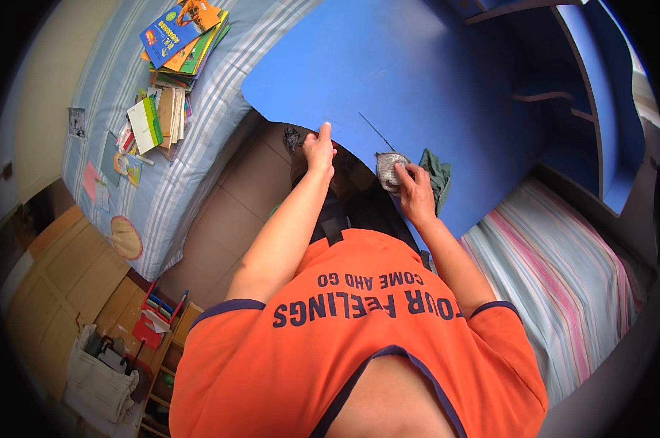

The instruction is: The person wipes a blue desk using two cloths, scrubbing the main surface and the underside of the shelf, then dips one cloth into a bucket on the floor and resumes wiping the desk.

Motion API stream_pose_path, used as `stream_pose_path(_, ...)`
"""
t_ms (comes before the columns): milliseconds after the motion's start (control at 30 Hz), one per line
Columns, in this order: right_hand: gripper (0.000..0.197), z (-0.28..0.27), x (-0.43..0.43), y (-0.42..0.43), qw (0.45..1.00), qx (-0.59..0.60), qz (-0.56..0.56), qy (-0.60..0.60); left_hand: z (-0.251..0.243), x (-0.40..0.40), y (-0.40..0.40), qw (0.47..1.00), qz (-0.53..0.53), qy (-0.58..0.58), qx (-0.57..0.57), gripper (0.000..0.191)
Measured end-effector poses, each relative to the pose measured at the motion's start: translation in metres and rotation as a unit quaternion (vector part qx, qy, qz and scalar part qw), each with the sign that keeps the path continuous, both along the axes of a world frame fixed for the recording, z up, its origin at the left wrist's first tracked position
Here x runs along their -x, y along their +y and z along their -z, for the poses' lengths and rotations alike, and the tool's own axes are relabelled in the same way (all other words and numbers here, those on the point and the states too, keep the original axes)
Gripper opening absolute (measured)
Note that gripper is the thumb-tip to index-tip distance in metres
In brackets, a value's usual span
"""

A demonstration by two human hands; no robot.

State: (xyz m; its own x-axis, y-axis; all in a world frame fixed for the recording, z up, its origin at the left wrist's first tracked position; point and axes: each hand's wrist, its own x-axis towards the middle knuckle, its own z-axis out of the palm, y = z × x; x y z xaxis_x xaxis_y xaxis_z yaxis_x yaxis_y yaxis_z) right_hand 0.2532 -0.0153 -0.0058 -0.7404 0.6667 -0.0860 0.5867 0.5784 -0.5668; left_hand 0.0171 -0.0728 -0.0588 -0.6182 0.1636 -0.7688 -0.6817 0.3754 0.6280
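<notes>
My left hand [320,150] is at the near edge of a blue desk [319,71], its thumb over the top and its fingers curled at the rim. In my right hand [417,197] is a silvery-grey scrubbing pad [389,168], pinched near the desk's edge; the pad's underside is hidden. A crumpled dark green cloth [439,178] lies on the desk just right of that hand. Beyond the pad, a thin dark line or strand [376,130] runs across the blue surface; which it is, I cannot tell.
Stacked books [182,52] and papers lie on a striped bed [204,115] at left, with a woven fan [126,237]. Blue shelving [614,131] rises at right above another striped bed cover [559,284]. A wooden cabinet and a white bag [100,383] stand at lower left.
</notes>
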Motion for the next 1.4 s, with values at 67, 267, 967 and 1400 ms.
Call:
stream_pose_path(67, 0.051, 0.0, 0.0, 0.0, 1.0, -0.004, 0.001, -0.003, 0.004, 0.002, 0.008, 0.999, -0.019, -0.027, 0.024, 0.038)
stream_pose_path(267, 0.051, 0.003, -0.001, 0.001, 1.0, 0.001, 0.001, -0.003, 0.004, 0.001, 0.013, 0.998, -0.036, 0.003, 0.052, 0.045)
stream_pose_path(967, 0.05, 0.0, 0.001, 0.003, 1.0, 0.006, -0.005, -0.001, 0.006, 0.01, 0.003, 0.999, 0.0, 0.019, 0.036, 0.043)
stream_pose_path(1400, 0.049, 0.003, -0.001, 0.001, 1.0, 0.004, -0.01, 0.002, 0.006, 0.001, 0.005, 0.999, -0.038, -0.005, 0.026, 0.041)
